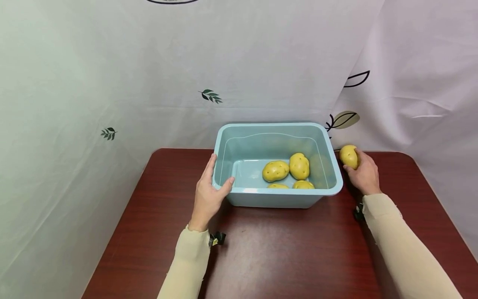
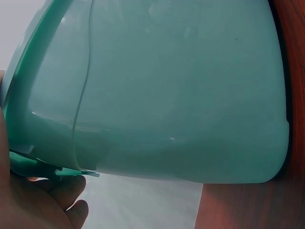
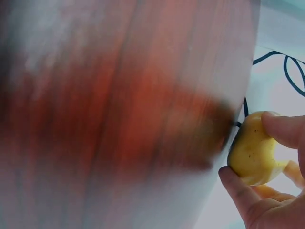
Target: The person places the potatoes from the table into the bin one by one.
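A light blue plastic basin [image 1: 280,199] stands at the far side of the table, with several yellow potatoes inside, such as one potato [image 1: 275,170] lying on its floor. My left hand [image 1: 208,201] grips the basin's front left corner, thumb over the rim and fingers along the outer left side. In the left wrist view the basin's wall [image 2: 181,95] fills most of the picture. To the right of the basin, my right hand [image 1: 365,173] holds another potato [image 1: 349,156] between thumb and fingers. The right wrist view shows this potato [image 3: 252,150] close up near the table's edge.
The dark red wooden table [image 1: 291,253] reaches from the front to a pale fabric backdrop [image 1: 276,62] printed with leaves. The backdrop hangs close behind the basin and the table's far edge.
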A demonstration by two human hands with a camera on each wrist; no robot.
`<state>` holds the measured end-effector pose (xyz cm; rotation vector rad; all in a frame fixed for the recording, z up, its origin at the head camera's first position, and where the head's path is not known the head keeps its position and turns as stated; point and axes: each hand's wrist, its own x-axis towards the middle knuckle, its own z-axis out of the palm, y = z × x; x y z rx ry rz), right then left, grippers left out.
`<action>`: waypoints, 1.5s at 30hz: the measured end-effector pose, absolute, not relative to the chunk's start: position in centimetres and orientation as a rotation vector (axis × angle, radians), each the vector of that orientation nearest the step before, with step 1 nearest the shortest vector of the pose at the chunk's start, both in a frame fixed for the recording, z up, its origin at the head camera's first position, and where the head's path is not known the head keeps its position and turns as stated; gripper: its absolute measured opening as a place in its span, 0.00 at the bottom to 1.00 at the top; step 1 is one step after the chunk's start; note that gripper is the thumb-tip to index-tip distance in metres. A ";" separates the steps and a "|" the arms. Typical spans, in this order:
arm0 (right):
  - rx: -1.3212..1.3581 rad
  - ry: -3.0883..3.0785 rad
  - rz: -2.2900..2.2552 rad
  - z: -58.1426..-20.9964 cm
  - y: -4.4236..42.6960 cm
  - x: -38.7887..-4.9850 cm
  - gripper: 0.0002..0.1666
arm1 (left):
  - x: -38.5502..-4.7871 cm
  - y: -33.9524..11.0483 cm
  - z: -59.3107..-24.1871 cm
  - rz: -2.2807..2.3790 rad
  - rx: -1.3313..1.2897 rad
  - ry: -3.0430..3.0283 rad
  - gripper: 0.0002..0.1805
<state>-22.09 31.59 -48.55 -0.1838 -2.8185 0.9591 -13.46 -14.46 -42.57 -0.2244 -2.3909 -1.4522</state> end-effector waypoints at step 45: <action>-0.017 -2.596 0.929 -44.8 29.2 -18.2 0.39 | -13.5 -14.5 -42.7 -1.470 -0.231 -2.373 0.44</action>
